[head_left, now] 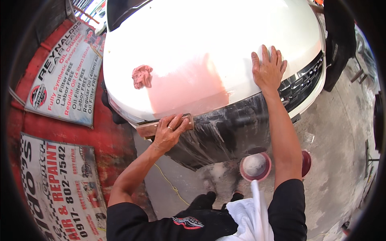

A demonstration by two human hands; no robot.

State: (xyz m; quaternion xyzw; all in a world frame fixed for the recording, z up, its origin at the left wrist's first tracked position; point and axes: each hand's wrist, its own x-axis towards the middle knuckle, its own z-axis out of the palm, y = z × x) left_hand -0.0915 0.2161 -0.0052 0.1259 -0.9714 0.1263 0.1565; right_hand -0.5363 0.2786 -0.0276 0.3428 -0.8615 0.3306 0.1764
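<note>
My left hand is wrapped over a long, brown sanding block, which lies along the front left edge of the white car hood. Just beyond the block, a dull pink patch of what looks like body filler or primer covers part of the hood. A crumpled reddish cloth rests at the patch's left side. Farther right, my right hand lies flat on the hood with its fingers spread, holding nothing. Black sheeting, streaked with pale residue, hangs below the hood's edge.
A dark grille is right of the sheeting. On the floor sits a reddish bucket with whitish contents, and a second bucket is partly behind my right arm. A yellow cord crosses the floor. Someone in dark clothes stands far right.
</note>
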